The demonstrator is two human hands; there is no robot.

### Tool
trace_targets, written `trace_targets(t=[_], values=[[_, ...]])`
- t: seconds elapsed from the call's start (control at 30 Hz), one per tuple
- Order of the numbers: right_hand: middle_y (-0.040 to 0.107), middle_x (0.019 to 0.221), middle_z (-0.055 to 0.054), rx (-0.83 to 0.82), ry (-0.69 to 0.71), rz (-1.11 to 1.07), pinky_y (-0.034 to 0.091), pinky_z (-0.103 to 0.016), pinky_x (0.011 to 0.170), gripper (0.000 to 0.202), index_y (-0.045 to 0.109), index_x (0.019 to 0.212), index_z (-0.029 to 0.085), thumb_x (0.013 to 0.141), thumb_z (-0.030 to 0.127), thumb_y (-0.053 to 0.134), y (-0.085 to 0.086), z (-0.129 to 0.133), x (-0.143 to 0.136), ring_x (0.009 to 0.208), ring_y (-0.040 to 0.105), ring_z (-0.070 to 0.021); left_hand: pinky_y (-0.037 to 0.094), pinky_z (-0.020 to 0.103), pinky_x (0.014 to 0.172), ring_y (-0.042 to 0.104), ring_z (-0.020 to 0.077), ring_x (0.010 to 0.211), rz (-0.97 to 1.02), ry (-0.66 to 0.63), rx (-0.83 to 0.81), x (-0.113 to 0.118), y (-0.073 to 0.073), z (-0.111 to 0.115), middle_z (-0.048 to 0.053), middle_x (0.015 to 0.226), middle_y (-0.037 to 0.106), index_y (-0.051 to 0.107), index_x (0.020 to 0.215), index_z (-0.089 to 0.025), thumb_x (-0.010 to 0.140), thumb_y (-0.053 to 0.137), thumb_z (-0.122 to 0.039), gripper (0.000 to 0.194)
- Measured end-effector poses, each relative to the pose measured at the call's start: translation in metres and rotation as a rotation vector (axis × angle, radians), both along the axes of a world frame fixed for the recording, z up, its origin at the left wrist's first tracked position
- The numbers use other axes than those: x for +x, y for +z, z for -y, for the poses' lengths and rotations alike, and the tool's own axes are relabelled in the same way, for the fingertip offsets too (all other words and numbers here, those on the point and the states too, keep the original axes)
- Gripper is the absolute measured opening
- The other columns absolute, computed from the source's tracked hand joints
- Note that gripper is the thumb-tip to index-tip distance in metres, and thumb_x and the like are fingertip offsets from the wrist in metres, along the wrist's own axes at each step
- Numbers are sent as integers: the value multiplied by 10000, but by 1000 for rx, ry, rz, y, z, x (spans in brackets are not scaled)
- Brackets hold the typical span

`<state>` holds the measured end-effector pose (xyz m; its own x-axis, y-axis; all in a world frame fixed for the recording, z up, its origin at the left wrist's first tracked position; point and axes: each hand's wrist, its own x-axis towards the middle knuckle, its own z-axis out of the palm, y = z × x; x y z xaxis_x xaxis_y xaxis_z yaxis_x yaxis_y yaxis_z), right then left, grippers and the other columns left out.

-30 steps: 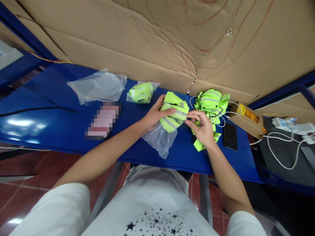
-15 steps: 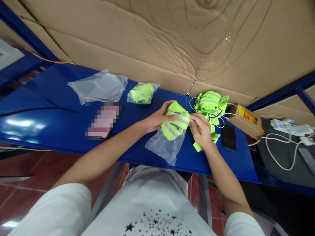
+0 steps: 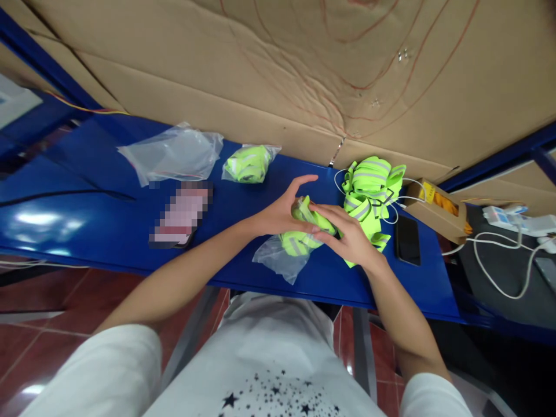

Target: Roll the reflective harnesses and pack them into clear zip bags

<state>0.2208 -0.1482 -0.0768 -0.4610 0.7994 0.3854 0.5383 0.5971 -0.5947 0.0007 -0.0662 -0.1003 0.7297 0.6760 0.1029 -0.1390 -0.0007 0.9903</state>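
Between my hands is a rolled bundle of neon yellow-green reflective strap [image 3: 296, 242], partly inside a clear plastic bag [image 3: 280, 263] whose loose end lies toward me. My left hand [image 3: 278, 215] holds the bundle's left side, thumb across the front and index finger stretched away from it. Its other fingers are mostly hidden. From the right, my right hand [image 3: 351, 233] grips the same bundle, fingers over the top and thumb in front, near the left thumb. Just beyond my right hand lies a loose pile of matching reflective straps [image 3: 371, 179] with dark buckles.
A bagged strap bundle [image 3: 248, 164] and flat clear bags [image 3: 174, 153] lie at the back left of the blue table [image 3: 243, 260]. A blurred-out pink item [image 3: 182, 215] is nearer. On the right are a dark phone [image 3: 408, 240], cardboard box [image 3: 434, 211] and white cables.
The strap bundle has turned and sits lower and more compact between my hands. My right hand has moved left from the bundle's edge onto its top. My left index finger has lifted off.
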Motion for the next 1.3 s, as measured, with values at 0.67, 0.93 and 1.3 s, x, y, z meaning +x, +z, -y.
trace_targets(t=[0.67, 0.93, 1.3], values=[[741, 817, -18, -82, -201, -317, 544, -380, 831, 198, 731, 936, 247, 995, 418, 651, -4, -10, 9, 810, 692, -187, 542, 377, 925, 732, 240, 1007, -3, 106, -388, 12, -11, 3, 99, 1116, 755, 516, 1441, -236, 746, 916, -440, 827], [729, 1068, -66, -56, -73, -70, 496, -431, 976, 194, 728, 916, 243, 956, 431, 702, -3, -20, 33, 1027, 668, -228, 534, 297, 885, 719, 213, 989, 50, 55, -385, 1, -16, 0, 94, 1128, 777, 773, 1142, -176, 817, 855, -461, 439], [672, 974, -42, -271, -113, -335, 525, -317, 778, 220, 690, 883, 220, 888, 419, 783, -21, -13, 24, 867, 636, -166, 569, 305, 823, 721, 208, 934, 34, 124, -418, -1, -10, 10, 68, 1097, 756, 658, 1227, -197, 719, 941, -370, 607]])
